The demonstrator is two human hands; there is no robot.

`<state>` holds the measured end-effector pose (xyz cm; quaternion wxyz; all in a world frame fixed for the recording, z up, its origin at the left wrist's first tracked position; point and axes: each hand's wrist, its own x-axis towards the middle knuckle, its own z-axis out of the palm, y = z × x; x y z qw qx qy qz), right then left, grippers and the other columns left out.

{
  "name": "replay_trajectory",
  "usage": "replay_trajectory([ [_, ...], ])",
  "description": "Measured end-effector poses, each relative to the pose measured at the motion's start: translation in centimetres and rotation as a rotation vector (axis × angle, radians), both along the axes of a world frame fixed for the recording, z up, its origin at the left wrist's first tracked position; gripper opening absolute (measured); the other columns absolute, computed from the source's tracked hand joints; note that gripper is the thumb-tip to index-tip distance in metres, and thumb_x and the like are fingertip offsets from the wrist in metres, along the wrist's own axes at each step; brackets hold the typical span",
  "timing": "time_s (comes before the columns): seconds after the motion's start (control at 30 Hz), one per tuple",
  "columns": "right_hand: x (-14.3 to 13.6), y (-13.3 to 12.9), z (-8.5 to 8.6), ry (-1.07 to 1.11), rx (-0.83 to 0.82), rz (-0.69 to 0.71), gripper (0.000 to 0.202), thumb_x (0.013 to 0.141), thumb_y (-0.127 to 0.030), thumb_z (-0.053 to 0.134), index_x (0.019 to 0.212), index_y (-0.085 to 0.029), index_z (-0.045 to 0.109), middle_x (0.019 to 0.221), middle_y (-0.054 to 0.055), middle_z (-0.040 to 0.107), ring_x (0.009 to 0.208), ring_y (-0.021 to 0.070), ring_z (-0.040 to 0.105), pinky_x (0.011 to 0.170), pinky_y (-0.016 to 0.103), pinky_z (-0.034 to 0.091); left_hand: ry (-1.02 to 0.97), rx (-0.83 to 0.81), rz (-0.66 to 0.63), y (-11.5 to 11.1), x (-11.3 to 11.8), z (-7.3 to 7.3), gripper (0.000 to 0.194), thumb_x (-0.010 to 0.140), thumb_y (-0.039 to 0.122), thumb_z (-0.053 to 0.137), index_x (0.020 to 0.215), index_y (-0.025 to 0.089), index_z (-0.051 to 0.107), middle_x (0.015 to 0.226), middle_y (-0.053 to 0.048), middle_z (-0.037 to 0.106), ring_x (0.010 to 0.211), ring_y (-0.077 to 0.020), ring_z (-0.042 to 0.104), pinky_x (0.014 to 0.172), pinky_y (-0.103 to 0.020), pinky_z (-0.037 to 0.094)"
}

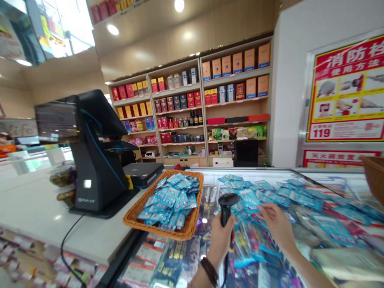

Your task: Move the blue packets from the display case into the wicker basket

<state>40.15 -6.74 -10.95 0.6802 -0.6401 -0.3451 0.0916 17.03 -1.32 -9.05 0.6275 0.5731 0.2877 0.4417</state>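
Note:
My left hand [221, 236] is wrapped around the handle of a black barcode scanner [228, 200], held upright above the glass counter, with its cable hanging down. To the right, the fingers of my right hand [277, 226] are pinched at the edge of a small blue packet [250, 200]. Many similar blue packets [300, 196] lie loose over the glass beyond and beside both hands. An orange wicker basket [183, 235] left of the scanner holds a heap of such packets [172, 198].
A black checkout terminal [99, 160] and a dark flat box [144, 174] stand on the white counter [33, 200] at left. Bagged goods show beneath the glass. Shelves of boxed goods [180, 104] line the back wall. A brown basket [375, 176] sits at the right edge.

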Motion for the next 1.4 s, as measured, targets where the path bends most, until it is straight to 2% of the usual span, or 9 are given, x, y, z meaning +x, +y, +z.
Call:
replay_trajectory([
  [0.13, -1.4, 0.3, -0.3, 0.177, 0.040, 0.105, 0.075, 0.058, -0.099, 0.098, 0.088, -0.039, 0.066, 0.066, 0.003, 0.082, 0.073, 0.0463, 0.093, 0.088, 0.061, 0.078, -0.008, 0.015, 0.024, -0.4, 0.1, 0.2, 0.093, 0.071, 0.117, 0.090, 0.085, 0.031, 0.056, 0.055, 0.010, 0.052, 0.043, -0.0105, 0.043, 0.048, -0.028, 0.030],
  [0.23, -1.7, 0.2, -0.7, 0.229, 0.043, 0.147, 0.075, 0.056, -0.093, 0.103, 0.090, -0.037, 0.066, 0.067, 0.003, 0.083, 0.074, 0.0474, 0.094, 0.086, 0.060, 0.078, -0.014, 0.024, 0.013, -0.5, -0.2, 0.5, 0.091, 0.074, 0.114, 0.091, 0.085, 0.032, 0.055, 0.055, 0.010, 0.052, 0.043, -0.0106, 0.043, 0.049, -0.028, 0.031],
  [0.33, -1.6, -0.1, -0.9, 0.251, 0.043, 0.138, 0.075, 0.054, -0.089, 0.105, 0.091, -0.037, 0.067, 0.072, 0.004, 0.087, 0.076, 0.0480, 0.095, 0.085, 0.060, 0.079, -0.021, 0.013, -0.013, -0.6, -0.5, 0.7, 0.089, 0.075, 0.111, 0.095, 0.086, 0.031, 0.056, 0.055, 0.010, 0.052, 0.044, -0.0113, 0.045, 0.049, -0.028, 0.032],
  [0.5, -1.5, -0.5, -0.7, 0.263, 0.035, 0.125, 0.072, 0.054, -0.086, 0.106, 0.092, -0.037, 0.069, 0.086, 0.008, 0.096, 0.081, 0.0480, 0.097, 0.093, 0.061, 0.079, -0.028, 0.005, -0.059, -0.7, -0.5, 0.9, 0.087, 0.076, 0.107, 0.097, 0.093, 0.030, 0.062, 0.055, 0.011, 0.052, 0.044, -0.0124, 0.046, 0.049, -0.029, 0.031],
  [0.7, -1.6, -0.7, -0.6, 0.264, 0.047, 0.106, 0.070, 0.055, -0.082, 0.108, 0.092, -0.037, 0.070, 0.089, 0.007, 0.097, 0.081, 0.0465, 0.098, 0.092, 0.059, 0.080, -0.010, 0.007, -0.084, -0.9, -0.6, 1.2, 0.086, 0.077, 0.107, 0.095, 0.096, 0.029, 0.063, 0.055, 0.010, 0.054, 0.044, -0.0119, 0.045, 0.050, -0.029, 0.032],
  [0.83, -1.6, -0.5, -0.8, 0.271, 0.063, 0.103, 0.072, 0.054, -0.084, 0.109, 0.091, -0.037, 0.069, 0.086, 0.006, 0.096, 0.081, 0.0464, 0.097, 0.093, 0.060, 0.081, -0.007, 0.007, -0.102, -0.9, -0.7, 1.2, 0.087, 0.077, 0.107, 0.096, 0.099, 0.029, 0.066, 0.055, 0.011, 0.054, 0.043, -0.0118, 0.045, 0.049, -0.029, 0.032],
  [1.0, -1.7, -0.6, -0.7, 0.262, 0.069, 0.098, 0.077, 0.053, -0.091, 0.108, 0.091, -0.037, 0.069, 0.070, 0.003, 0.087, 0.078, 0.0472, 0.096, 0.088, 0.060, 0.081, 0.004, 0.002, -0.110, -0.8, -0.8, 1.1, 0.084, 0.078, 0.103, 0.098, 0.095, 0.029, 0.062, 0.058, 0.011, 0.055, 0.045, -0.0118, 0.048, 0.049, -0.028, 0.035],
  [1.3, -2.2, -1.0, 0.4, 0.252, 0.055, 0.102, 0.086, 0.047, -0.099, 0.108, 0.089, -0.036, 0.068, 0.078, 0.005, 0.092, 0.078, 0.0450, 0.097, 0.087, 0.059, 0.083, -0.006, 0.002, -0.110, -0.8, -0.8, 1.1, 0.084, 0.078, 0.103, 0.098, 0.099, 0.029, 0.064, 0.058, 0.011, 0.054, 0.045, -0.0120, 0.047, 0.049, -0.028, 0.035],
  [1.4, -2.2, -0.9, 0.2, 0.254, 0.067, 0.090, 0.087, 0.045, -0.099, 0.108, 0.089, -0.036, 0.068, 0.074, 0.004, 0.090, 0.075, 0.0444, 0.096, 0.086, 0.059, 0.083, -0.007, 0.006, -0.116, -0.8, -0.8, 1.1, 0.085, 0.078, 0.104, 0.097, 0.099, 0.028, 0.065, 0.059, 0.011, 0.055, 0.045, -0.0113, 0.046, 0.049, -0.028, 0.035],
])
